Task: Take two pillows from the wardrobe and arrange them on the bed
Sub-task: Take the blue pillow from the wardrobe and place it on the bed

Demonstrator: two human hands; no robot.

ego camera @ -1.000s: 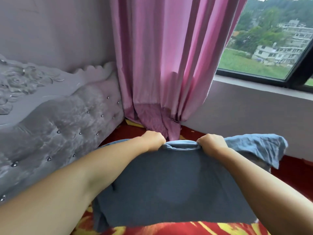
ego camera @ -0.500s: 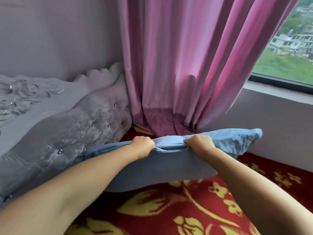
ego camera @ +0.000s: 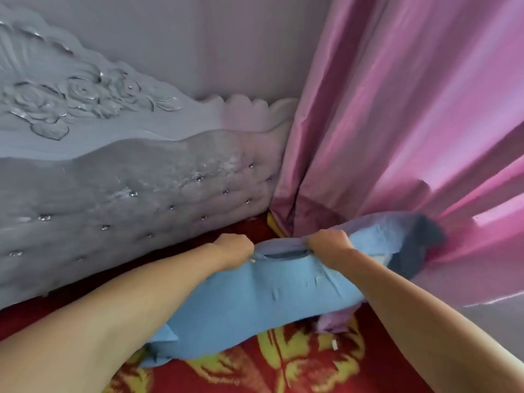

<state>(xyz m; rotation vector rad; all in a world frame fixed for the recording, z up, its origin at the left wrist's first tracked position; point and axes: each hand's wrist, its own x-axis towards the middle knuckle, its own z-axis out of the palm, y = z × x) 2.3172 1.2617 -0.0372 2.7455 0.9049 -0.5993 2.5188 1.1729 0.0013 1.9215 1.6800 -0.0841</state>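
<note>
A: Item one, blue pillow. Location?

B: Centre of view, over the red floral bedspread, its far long edge pointing to 12 o'clock, toward the bed's head. Half a second ago it hung flatter and farther from the headboard; now it is swung leftward and lowered, with its right corner pushed into the curtain at 3 o'clock. I judge it is being laid at the head of the bed, so placement of this one is nearly done.

A: Hands?

B: Two. Left hand at 11 o'clock of the pillow, fingers curled tight on the far edge. Right hand at 1 o'clock, likewise clenched on that edge (both grips unchanged from a second ago).

A: Count of pillows?

B: One in view. The task wants two; the second is not visible, nor is the wardrobe.

A: Surroundings?

B: One grey tufted headboard with carved roses, 9 to 11 o'clock; one pink curtain, 1 to 3 o'clock. The window seen earlier is now out of view (the head has turned left).
</note>
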